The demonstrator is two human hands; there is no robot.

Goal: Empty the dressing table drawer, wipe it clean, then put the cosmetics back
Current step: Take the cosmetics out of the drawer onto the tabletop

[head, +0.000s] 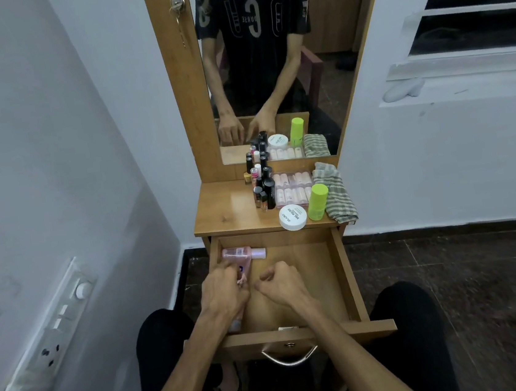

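Head view: the white round jar (pixel 292 218) on the dressing table top (pixel 229 208) reads "NAIL POLISH" upside down, with a brand line beneath it too small to make out. Beside it stand a lime-green bottle (pixel 318 201), a clear pack of pale pink tubes (pixel 293 188), a cluster of dark nail polish bottles (pixel 262 191) and a striped cloth (pixel 336 192); their labels are unreadable. The drawer (pixel 344 269) is pulled open. In its far-left corner lies a pink bottle (pixel 244 254) with a pale cap, and a small dark label is partly hidden by the left hand (pixel 225 290). That hand's fingers curl around a pink tube (pixel 237 321), mostly covered by the wrist. The right hand (pixel 281 284) is loosely curled, holding nothing. The mirror (pixel 267 65) shows reversed shirt lettering.
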